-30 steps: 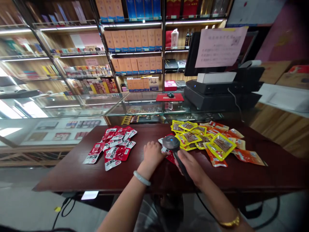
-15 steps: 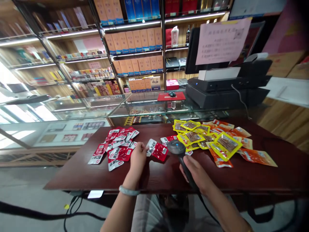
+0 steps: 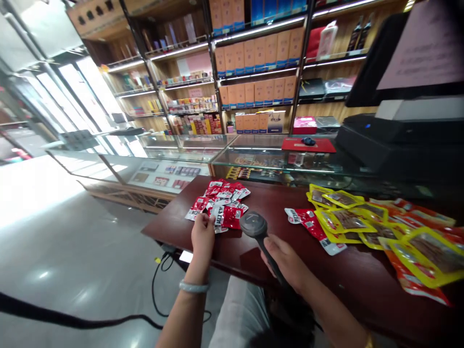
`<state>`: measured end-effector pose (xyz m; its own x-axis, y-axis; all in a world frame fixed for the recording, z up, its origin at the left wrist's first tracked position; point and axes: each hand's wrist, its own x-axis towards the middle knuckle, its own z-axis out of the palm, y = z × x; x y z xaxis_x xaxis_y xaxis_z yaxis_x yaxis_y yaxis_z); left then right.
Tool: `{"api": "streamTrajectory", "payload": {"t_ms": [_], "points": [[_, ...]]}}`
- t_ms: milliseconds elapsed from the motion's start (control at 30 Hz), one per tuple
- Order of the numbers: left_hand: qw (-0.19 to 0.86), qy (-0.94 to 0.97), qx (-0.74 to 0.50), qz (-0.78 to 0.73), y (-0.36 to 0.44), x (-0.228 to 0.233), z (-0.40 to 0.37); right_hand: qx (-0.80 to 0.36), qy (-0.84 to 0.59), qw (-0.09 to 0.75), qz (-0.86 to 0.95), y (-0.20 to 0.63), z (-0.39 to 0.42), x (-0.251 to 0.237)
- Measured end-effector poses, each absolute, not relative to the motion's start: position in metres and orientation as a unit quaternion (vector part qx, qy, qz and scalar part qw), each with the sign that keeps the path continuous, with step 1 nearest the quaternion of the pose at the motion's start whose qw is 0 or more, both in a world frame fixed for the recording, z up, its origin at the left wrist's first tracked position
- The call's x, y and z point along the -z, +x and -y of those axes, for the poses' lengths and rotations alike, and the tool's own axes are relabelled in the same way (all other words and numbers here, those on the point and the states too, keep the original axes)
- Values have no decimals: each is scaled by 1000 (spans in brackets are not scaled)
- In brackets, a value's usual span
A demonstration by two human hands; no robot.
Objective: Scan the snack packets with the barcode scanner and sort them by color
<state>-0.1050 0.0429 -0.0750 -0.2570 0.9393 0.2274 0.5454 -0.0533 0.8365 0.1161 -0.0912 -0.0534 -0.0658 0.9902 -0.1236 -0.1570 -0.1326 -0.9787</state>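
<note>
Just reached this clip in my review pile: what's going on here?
A person's left hand holds a red-and-white packet at a pile of similar packets on the table. The right hand grips a scanner, its head close to that packet. Further right lie more red packets, yellow packets and orange packets.
</note>
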Motion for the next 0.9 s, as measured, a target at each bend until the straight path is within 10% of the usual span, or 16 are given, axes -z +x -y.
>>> {"api": "streamTrajectory", "payload": {"t_ms": [667,900], "points": [[-13,494,-421,-760,-181,60,-52,-582,-473,486,448,113,80,46],[127,686,-369,-614,-81,72,-45,-553,-497,526,414,153,111,50]]}}
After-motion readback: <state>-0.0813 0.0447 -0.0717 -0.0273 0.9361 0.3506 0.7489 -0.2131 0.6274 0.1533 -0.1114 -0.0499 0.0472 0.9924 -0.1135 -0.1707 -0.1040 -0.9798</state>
